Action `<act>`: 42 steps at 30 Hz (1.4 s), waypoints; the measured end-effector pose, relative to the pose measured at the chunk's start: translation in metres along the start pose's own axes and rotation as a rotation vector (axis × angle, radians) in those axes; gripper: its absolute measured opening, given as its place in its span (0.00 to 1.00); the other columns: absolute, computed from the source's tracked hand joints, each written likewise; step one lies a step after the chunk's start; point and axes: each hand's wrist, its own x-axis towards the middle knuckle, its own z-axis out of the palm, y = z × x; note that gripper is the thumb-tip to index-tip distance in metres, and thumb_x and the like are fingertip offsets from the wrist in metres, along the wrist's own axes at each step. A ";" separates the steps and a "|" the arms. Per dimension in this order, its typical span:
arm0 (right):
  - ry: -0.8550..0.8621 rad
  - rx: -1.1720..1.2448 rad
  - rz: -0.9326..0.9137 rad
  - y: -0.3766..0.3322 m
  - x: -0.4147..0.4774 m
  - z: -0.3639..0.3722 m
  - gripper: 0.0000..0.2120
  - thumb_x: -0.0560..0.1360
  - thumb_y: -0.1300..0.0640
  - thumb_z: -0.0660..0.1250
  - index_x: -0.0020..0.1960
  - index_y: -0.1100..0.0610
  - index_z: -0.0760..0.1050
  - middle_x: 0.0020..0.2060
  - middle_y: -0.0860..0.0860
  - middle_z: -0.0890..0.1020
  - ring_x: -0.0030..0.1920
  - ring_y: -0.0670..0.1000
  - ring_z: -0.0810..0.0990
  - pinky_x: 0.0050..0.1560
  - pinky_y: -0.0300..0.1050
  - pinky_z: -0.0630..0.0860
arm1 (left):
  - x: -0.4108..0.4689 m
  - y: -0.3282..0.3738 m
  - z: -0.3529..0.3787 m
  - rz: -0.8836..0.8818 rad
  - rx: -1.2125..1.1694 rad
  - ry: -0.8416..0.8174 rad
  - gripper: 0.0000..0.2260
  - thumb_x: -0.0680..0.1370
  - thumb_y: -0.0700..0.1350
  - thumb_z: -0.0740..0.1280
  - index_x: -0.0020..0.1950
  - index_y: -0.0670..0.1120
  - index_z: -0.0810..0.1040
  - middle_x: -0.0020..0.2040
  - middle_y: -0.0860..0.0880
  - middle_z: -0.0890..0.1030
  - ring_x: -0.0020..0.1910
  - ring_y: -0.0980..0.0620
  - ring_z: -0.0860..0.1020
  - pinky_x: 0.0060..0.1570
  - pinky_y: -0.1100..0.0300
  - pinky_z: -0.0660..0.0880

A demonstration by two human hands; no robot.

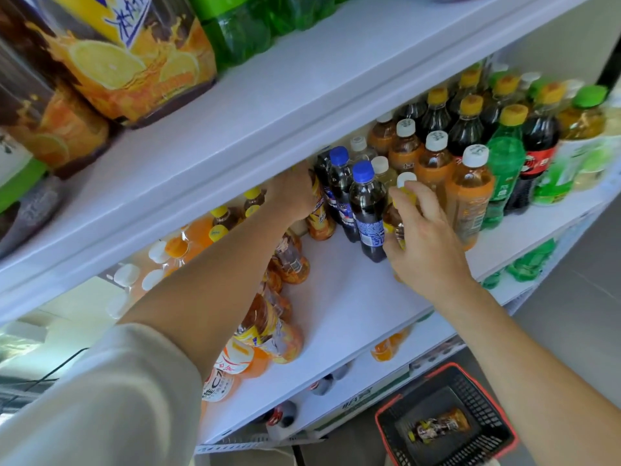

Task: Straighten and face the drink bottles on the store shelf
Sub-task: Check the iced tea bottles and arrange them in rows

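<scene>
Curled tight in the right grip [423, 237]: a yellow-capped tea bottle [397, 218], upright or close to it, hard against the blue-capped cola bottle [368, 210] near the front of the middle shelf [353, 297]. Looks like placing and facing in one go. Best to set the base flat first, then twist from the neck until the label looks outward, and ease off only once steady. Careful with the knuckles: white-capped orange bottles [470, 196] just beside, easy to nudge out of line. Over to the left grip [292, 193], reaching deep under the upper shelf's lip and touching the top of an orange-labelled bottle [321, 213] beside the colas. Hard to tell whether closed round it, with the fingertips hidden. Worth drawing that one forward, level with the cola row. Further left, leaning tea bottles [268, 331] out of line, so plenty to do yet. Down on the floor, a red basket [477, 408] with one spare bottle [438, 425] lying inside.
</scene>
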 end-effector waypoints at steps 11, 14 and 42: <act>0.208 0.212 0.037 0.012 0.008 -0.007 0.19 0.74 0.65 0.70 0.63 0.56 0.78 0.61 0.52 0.80 0.58 0.55 0.79 0.58 0.48 0.75 | -0.064 0.001 -0.006 0.189 0.072 0.039 0.16 0.80 0.53 0.64 0.59 0.43 0.67 0.43 0.40 0.81 0.42 0.38 0.80 0.33 0.53 0.67; -0.015 0.053 0.079 0.008 0.006 -0.010 0.28 0.74 0.60 0.70 0.73 0.54 0.67 0.69 0.56 0.72 0.67 0.60 0.70 0.67 0.52 0.65 | -0.098 -0.001 -0.024 0.148 -0.169 0.183 0.14 0.79 0.55 0.65 0.53 0.44 0.71 0.38 0.43 0.79 0.41 0.38 0.79 0.34 0.54 0.66; -0.651 1.653 0.989 -0.038 -0.099 -0.042 0.30 0.72 0.35 0.61 0.55 0.58 0.83 0.44 0.64 0.84 0.35 0.59 0.84 0.24 0.43 0.77 | -0.202 -0.028 -0.061 -0.183 -1.496 0.194 0.09 0.77 0.52 0.65 0.39 0.53 0.81 0.31 0.56 0.78 0.29 0.61 0.74 0.29 0.69 0.69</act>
